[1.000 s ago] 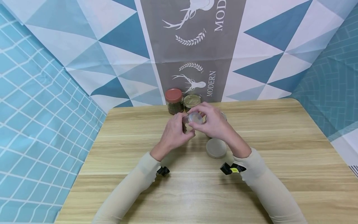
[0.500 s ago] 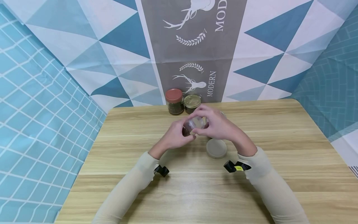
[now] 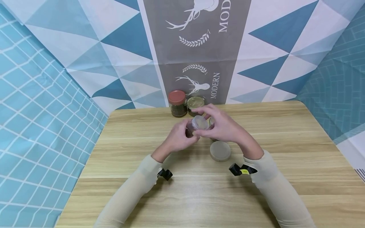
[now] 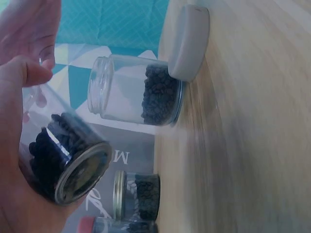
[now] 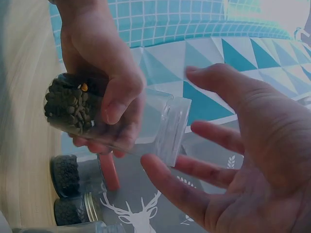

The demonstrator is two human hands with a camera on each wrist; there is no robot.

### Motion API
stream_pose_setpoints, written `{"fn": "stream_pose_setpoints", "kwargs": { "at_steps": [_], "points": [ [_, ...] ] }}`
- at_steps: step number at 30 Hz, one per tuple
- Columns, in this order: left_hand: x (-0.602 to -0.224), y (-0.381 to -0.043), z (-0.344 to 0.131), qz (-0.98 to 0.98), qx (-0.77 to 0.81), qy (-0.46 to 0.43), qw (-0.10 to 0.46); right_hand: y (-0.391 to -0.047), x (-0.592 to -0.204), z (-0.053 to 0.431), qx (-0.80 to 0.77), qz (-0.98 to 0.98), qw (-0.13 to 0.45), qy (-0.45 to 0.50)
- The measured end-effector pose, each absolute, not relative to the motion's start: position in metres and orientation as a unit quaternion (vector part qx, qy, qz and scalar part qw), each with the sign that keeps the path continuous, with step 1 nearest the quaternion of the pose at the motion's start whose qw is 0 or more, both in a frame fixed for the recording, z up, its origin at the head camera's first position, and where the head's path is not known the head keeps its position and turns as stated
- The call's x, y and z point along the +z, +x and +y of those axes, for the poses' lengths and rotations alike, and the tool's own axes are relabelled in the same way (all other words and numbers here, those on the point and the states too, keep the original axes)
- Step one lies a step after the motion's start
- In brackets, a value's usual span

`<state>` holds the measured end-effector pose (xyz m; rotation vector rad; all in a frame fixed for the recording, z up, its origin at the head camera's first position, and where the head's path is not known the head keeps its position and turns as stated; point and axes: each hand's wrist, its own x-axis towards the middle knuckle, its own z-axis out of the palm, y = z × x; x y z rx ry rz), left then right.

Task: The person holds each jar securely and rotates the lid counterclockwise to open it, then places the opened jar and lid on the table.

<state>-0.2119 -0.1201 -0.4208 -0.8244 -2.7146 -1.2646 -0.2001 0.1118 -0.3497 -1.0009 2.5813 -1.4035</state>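
My left hand [image 3: 178, 135] grips a tilted clear jar [image 5: 75, 109], part filled with dark bean-like pieces. Its clear lid [image 5: 177, 131] points toward my right hand [image 5: 262, 141]. The right fingers are spread around that lid, with one fingertip [image 5: 149, 162] right at its edge. In the left wrist view an uncapped glass jar [image 4: 127, 87] holding similar dark pieces stands on the table; from the head it is mostly hidden behind the right hand. A whitish round lid [image 3: 220, 151] lies beside it.
A red-lidded jar [image 3: 177, 103] and a gold-lidded jar [image 3: 195, 103] stand side by side at the back of the wooden table [image 3: 188, 196]. Patterned cloth [image 3: 196, 57] rises directly behind them.
The right wrist has shifted slightly to the right and its fingers have spread away from the lid. The jar in the left hand has moved a little; the other jars stay put.
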Motion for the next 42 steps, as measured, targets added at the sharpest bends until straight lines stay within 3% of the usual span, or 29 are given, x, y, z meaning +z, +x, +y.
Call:
{"fn": "stream_pose_setpoints", "kwargs": {
  "at_steps": [10, 18, 27, 42],
  "points": [
    [-0.42, -0.209, -0.12, -0.887, -0.4, -0.216, 0.078, -0.2, -0.347, 0.112, -0.453, 0.855, 0.006, -0.254],
    [-0.425, -0.209, -0.116, -0.903, -0.314, -0.236, 0.173, -0.203, -0.351, 0.108, -0.463, 0.865, 0.011, -0.194],
    [-0.431, -0.209, -0.112, -0.898, -0.263, -0.263, 0.235, -0.204, -0.355, 0.105, -0.46, 0.865, 0.007, -0.201],
    [-0.428, -0.208, -0.107, -0.897, -0.256, -0.274, 0.234, -0.205, -0.357, 0.104, -0.455, 0.858, -0.035, -0.236]
  ]
}}
